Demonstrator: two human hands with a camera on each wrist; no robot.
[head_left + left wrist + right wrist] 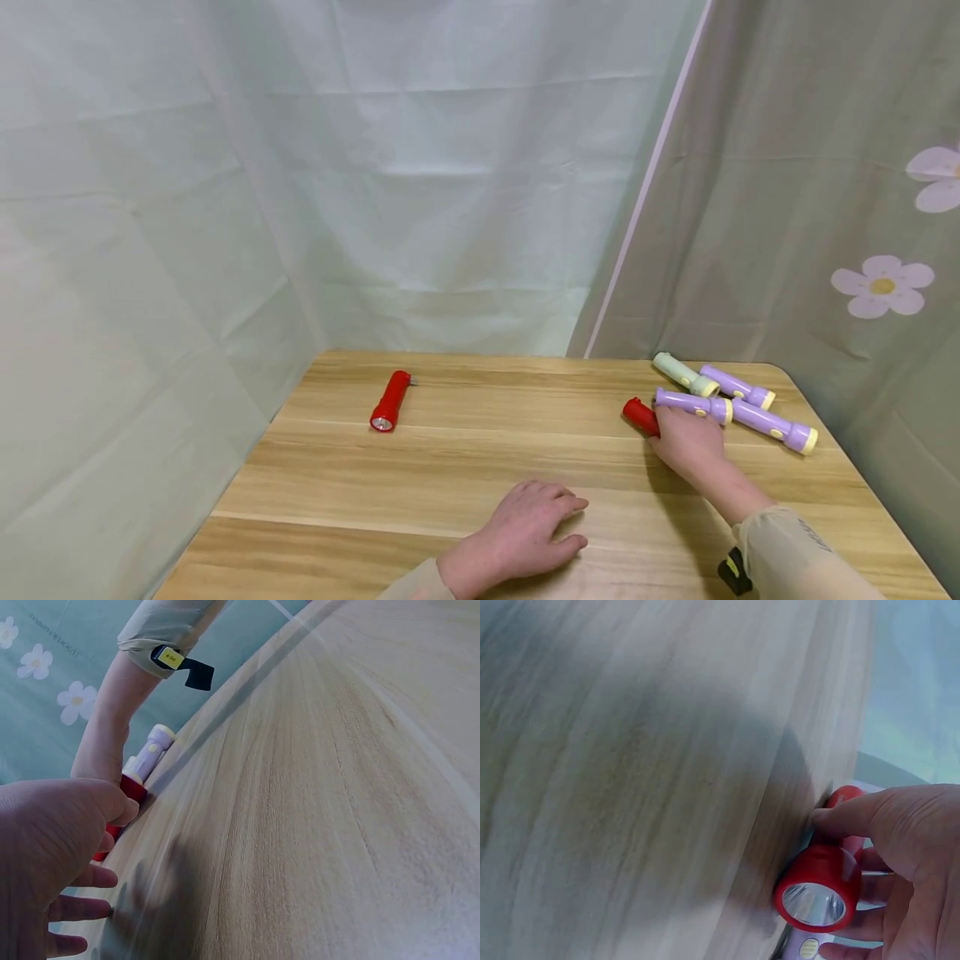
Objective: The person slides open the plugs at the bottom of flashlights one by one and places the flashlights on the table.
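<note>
Reader: What encloses the scene?

Author: A pale curtain (465, 208) at the back, with flowers printed on its greyer right part. Before it lies the wood-grained worktop (510, 429), bearing six flashlights, one of them in the right hand.

Reader: And the hands?

Author: The left hand (528, 527) is over the near part of the worktop, palm down, fingers extended, its grip holding nothing; contact with the wood cannot be told. The right hand (688, 446), at the worktop's right, has its grip closed round a red flashlight (641, 415).

Reader: How are the other flashlights disposed?

Author: Three purple flashlights (774, 427) and a pale green flashlight (677, 371) lie close together at the far right, just beyond the right hand. A second red flashlight (392, 400) lies well apart at the far left, untouched.

Reader: How far has the work advanced?

Author: By judgement, the handling of one flashlight is midway: the grasp is made, the release remains. Whether the held one is being taken up or set down cannot be told, nor whether it bears on the wood.

Reader: The smallest detail?

Author: In the right wrist view, the held flashlight's silvery reflector (814, 904), turned toward the camera.
</note>
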